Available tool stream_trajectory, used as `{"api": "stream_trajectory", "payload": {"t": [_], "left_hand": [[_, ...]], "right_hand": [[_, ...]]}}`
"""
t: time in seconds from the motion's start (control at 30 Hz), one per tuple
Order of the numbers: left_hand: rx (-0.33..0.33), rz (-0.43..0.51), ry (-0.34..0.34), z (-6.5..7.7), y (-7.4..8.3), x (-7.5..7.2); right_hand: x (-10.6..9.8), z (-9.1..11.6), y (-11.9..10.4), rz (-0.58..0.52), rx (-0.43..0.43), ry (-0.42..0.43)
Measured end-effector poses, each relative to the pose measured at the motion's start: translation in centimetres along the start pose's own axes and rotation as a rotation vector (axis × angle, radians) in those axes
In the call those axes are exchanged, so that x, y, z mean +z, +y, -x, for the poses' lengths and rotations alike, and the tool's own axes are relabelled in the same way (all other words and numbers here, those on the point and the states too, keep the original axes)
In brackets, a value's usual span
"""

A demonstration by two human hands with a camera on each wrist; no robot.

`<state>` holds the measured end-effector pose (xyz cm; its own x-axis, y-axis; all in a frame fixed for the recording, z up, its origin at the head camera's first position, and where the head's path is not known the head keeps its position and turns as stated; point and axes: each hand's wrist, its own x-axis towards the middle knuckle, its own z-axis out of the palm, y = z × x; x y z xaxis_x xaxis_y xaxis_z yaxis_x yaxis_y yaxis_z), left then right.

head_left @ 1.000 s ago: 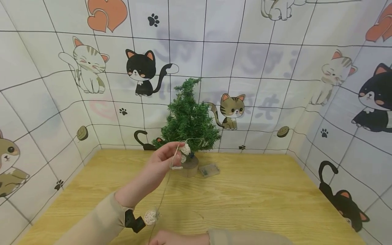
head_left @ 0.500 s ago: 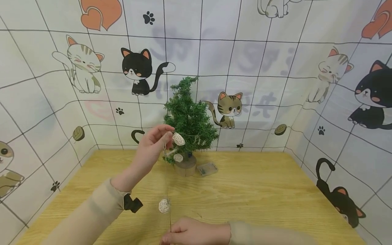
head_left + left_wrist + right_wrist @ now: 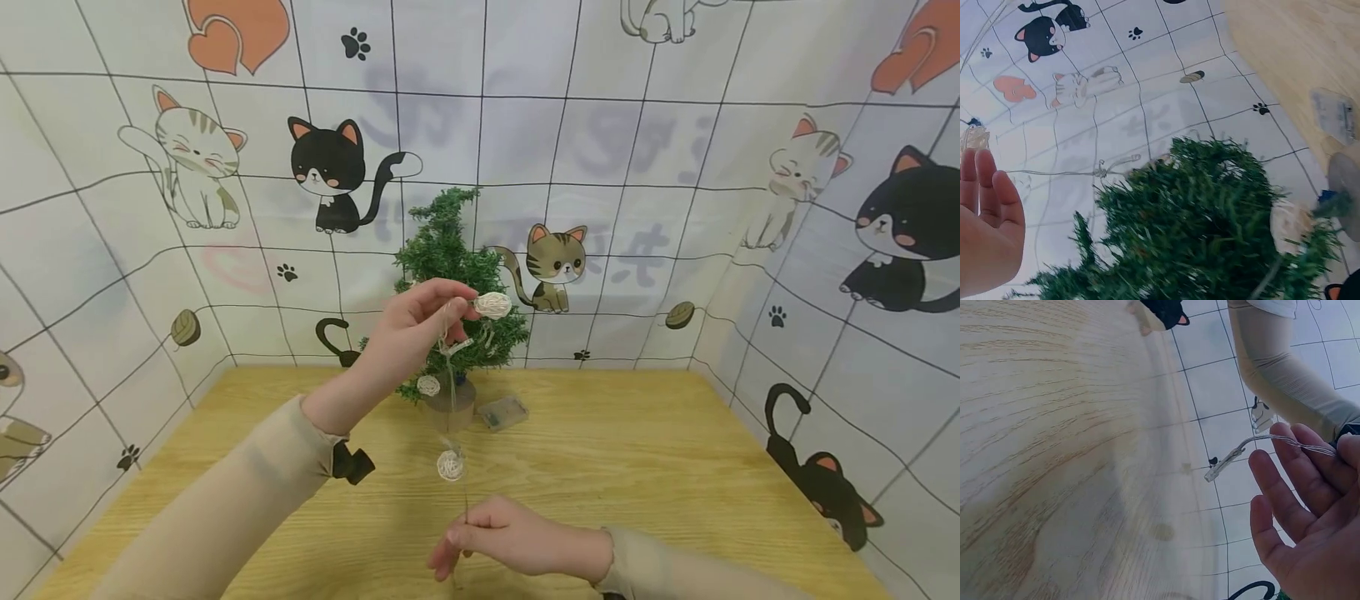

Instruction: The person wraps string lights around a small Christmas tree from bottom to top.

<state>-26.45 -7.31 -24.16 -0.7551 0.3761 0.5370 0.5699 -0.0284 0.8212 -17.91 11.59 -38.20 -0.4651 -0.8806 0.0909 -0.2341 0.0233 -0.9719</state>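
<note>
The rattan-ball light string [image 3: 450, 466] looks only partly wound on the artificial tree [image 3: 459, 265]: one ball [image 3: 428, 385] sits at its lower left, two remain off. Before the tree, the left hand [image 3: 418, 323] and right hand [image 3: 504, 536], lower, each pinch wire.

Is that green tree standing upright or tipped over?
Upright: the tree stands on its base on the table, its top pointing up.
</note>
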Motion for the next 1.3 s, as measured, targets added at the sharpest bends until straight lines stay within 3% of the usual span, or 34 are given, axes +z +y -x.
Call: {"api": "stream_trajectory", "payload": {"t": [0.17, 0.4, 0.67, 0.9, 1.07, 1.3], "left_hand": [[0.029, -0.043, 0.000, 0.0, 0.4, -0.4], [0.027, -0.139, 0.164, 1.3, -0.4, -3.4], [-0.006, -0.184, 0.266, 2.0, -1.5, -6.7], [-0.027, -0.192, 0.306, 1.2, -1.9, -8.0], [-0.068, -0.193, 0.312, 0.4, -2.1, -8.6], [-0.126, -0.227, 0.350, -0.9, -3.2, -9.6]], "right_hand": [[-0.3, 0.4, 0.2, 0.004, -0.018, 0.013], [-1.8, 1.7, -0.4, 0.047, -0.001, 0.070], [-5.4, 2.5, -2.6, 0.276, -0.058, 0.217], [-9.4, 2.5, -5.6, 0.460, -0.124, 0.362], [-11.7, 2.5, -8.4, 0.537, -0.082, 0.455], [-14.6, 1.0, -12.0, 0.617, -0.077, 0.516]]}}
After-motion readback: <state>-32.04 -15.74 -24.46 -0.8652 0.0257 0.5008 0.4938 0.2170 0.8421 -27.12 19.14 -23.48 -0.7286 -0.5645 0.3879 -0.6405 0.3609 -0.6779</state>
